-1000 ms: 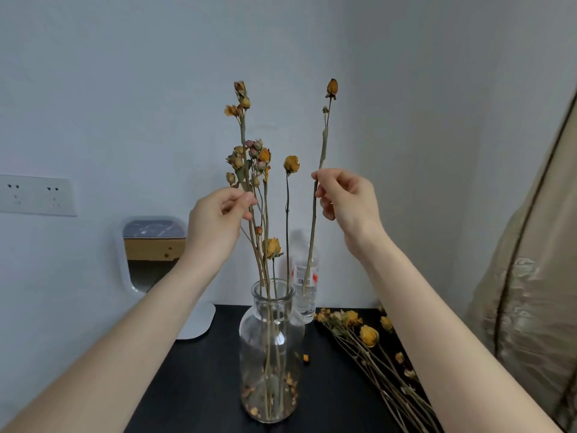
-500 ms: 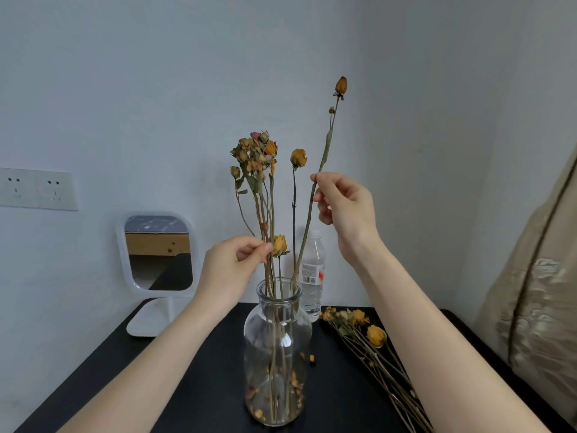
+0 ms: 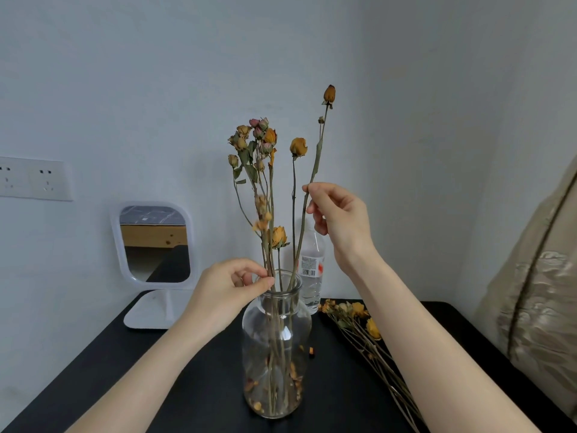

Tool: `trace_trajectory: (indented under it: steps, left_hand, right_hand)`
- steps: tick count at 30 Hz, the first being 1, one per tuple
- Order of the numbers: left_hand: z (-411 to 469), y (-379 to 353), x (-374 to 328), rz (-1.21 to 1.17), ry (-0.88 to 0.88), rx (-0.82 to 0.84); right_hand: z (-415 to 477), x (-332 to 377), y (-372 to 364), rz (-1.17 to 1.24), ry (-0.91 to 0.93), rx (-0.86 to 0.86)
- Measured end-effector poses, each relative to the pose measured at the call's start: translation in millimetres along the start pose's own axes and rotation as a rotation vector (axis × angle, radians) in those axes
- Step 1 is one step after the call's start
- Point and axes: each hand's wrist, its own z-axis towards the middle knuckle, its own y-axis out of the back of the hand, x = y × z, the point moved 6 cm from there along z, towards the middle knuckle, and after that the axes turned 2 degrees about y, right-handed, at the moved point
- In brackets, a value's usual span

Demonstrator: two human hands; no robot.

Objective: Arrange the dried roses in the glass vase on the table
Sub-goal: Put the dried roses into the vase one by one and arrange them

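Stems of dried rose point(image 3: 256, 145) stand in the glass vase point(image 3: 299, 332), which sits near the middle of the black table point(image 3: 156, 385). The tallest stem point(image 3: 315, 164) leans rightward out of the neck. The right hand point(image 3: 340, 220) pinches it midway up between thumb and forefinger, and the left hand point(image 3: 228, 287) pinches the bunched stems just above the rim. These look light, stiff and brittle. Petal crumbs lie in the vase's bottom, so the heads probably shed at a knock. Bare woody stem, well below the buds, seems the safest hold, taken lightly. More loose roses point(image 3: 365, 323) lie on the table right of the vase, with a plastic bottle point(image 3: 310, 270) behind it and a mirror point(image 3: 154, 242) to the left.
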Motion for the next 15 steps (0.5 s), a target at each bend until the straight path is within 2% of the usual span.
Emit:
trace_trajectory:
  steps: [5, 12, 15]
  left_hand:
    - [-12, -5, 17, -0.089, 0.071, -0.054]
    - [-28, -45, 40, -0.187, 0.202, 0.178]
    - [-29, -54, 45, -0.204, 0.220, 0.167]
  right_hand:
    - [-4, -2, 3, 0.008, -0.006, 0.010]
    - [-16, -15, 4, -0.005, -0.046, 0.019]
    - [-21, -25, 6, -0.050, -0.074, 0.000]
